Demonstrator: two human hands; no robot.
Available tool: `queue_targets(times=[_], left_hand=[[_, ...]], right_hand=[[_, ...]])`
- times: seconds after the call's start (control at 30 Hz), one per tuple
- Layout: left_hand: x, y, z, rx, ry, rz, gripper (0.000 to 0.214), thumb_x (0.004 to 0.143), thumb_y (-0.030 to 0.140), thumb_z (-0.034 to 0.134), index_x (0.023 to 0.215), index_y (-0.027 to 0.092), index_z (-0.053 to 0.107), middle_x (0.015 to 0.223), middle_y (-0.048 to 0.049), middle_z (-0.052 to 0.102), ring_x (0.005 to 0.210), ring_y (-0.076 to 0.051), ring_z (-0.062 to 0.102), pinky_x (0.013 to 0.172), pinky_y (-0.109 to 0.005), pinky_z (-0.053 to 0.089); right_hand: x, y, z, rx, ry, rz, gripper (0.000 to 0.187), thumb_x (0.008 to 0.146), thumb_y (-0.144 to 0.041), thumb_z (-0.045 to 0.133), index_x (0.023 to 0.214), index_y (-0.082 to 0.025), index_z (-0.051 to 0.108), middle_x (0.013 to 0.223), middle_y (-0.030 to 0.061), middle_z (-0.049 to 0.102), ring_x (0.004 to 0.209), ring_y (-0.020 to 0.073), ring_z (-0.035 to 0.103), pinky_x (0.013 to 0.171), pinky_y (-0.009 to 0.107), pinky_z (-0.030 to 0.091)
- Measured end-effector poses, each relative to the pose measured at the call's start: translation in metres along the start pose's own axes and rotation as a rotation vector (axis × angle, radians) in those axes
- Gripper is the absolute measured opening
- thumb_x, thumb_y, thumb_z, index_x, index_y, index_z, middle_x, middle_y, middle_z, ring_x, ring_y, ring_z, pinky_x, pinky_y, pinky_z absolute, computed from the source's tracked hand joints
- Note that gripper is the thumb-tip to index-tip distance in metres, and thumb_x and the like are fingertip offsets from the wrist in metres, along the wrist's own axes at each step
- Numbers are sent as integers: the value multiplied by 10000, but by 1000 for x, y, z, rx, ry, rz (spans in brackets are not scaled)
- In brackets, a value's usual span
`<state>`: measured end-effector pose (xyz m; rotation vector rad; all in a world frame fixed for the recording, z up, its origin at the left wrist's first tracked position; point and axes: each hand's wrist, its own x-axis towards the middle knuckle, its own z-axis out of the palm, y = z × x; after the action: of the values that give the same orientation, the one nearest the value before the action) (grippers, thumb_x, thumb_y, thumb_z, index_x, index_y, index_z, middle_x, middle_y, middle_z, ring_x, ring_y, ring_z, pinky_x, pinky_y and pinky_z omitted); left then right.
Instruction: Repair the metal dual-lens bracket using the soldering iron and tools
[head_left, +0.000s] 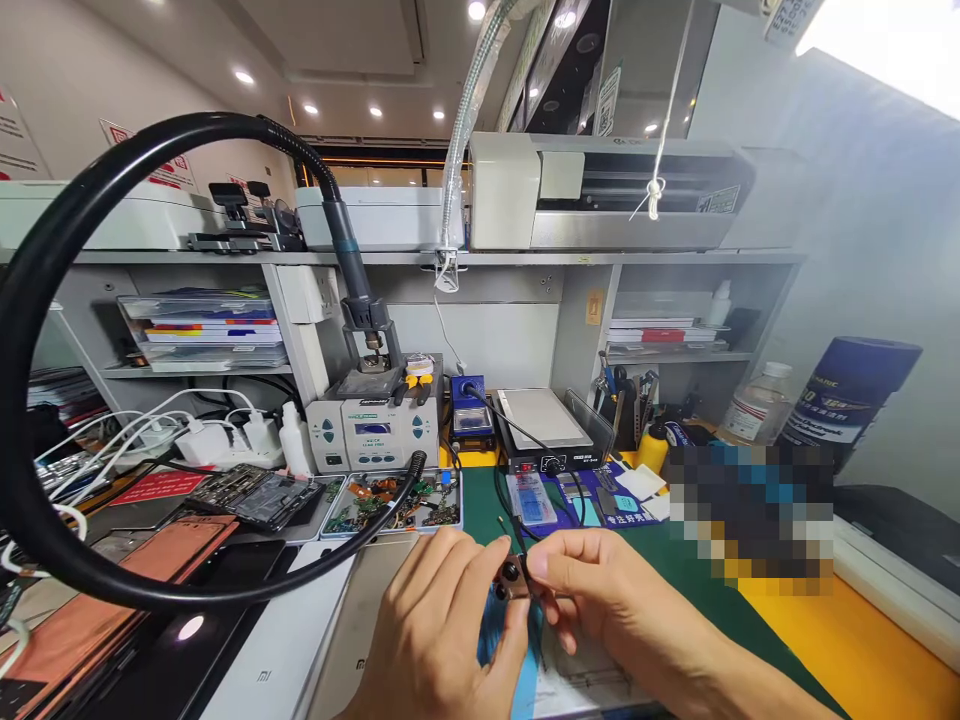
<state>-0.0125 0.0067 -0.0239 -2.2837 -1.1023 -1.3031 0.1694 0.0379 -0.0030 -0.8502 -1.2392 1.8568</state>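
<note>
Both my hands meet low in the middle of the view over a green work mat point(675, 570). My left hand point(442, 630) and my right hand point(592, 590) pinch a small brown phone part with round camera lenses point(511, 580) between their fingertips. A thin black wire point(517, 520) rises from the part. Under my hands lies a blue sheet point(525, 680) on a white paper.
A hot air station point(375, 425) with a thick black hose point(45, 330) looping at the left stands behind. A tray of small circuit parts point(394, 505), phone back covers point(277, 650), a heating plate point(544, 420), bottles point(757, 405) and shelves surround the mat.
</note>
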Motion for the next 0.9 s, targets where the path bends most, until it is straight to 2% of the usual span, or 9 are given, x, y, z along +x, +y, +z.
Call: queue_targets(times=[0.3, 0.4, 0.53, 0.6, 0.73, 0.9], left_hand=[[7, 2, -4, -62, -56, -70, 258, 806, 80, 631, 1051, 155, 600, 869, -78, 644, 813, -235, 562, 702, -400, 481], [5, 2, -4, -90, -58, -96, 269, 796, 71, 632, 1049, 155, 597, 886, -73, 645, 830, -232, 559, 730, -407, 480], [5, 1, -6, -155, -18, -144, 290, 793, 75, 655, 1064, 162, 602, 914, -64, 635, 863, -214, 562, 770, -385, 491], [6, 1, -8, -170, 5, -164, 294, 800, 83, 664, 1073, 172, 606, 926, -58, 622, 877, -205, 566, 794, -375, 497], [8, 2, -9, -196, 54, -156, 322, 803, 81, 672, 1103, 178, 607, 958, -56, 586, 916, -198, 564, 806, -350, 511], [4, 5, -4, -194, 115, -130, 348, 793, 52, 661, 1113, 175, 607, 1003, -65, 582, 968, -216, 556, 896, -413, 486]], right_hand=[[-2, -2, 1, -111, 60, -53, 289, 781, -385, 751, 702, -116, 680, 580, -8, 566, 532, 86, 449, 532, 222, 412], [-2, -3, 0, -135, 58, -64, 254, 805, -367, 723, 746, -120, 700, 609, -2, 585, 538, 93, 468, 550, 237, 433], [-2, -4, -3, -181, 128, -131, 241, 813, -361, 711, 876, -129, 723, 613, -12, 572, 531, 92, 472, 537, 228, 425], [-2, -4, -4, -174, 110, -124, 247, 810, -349, 708, 923, -130, 722, 640, -5, 587, 528, 91, 482, 537, 230, 426], [-3, -4, -2, -123, -11, -68, 232, 803, -359, 704, 806, -127, 702, 613, -4, 582, 500, 89, 467, 514, 232, 423], [-8, -9, 5, -210, 27, -163, 276, 788, -397, 722, 718, -140, 648, 560, -25, 567, 493, 88, 466, 525, 229, 397]])
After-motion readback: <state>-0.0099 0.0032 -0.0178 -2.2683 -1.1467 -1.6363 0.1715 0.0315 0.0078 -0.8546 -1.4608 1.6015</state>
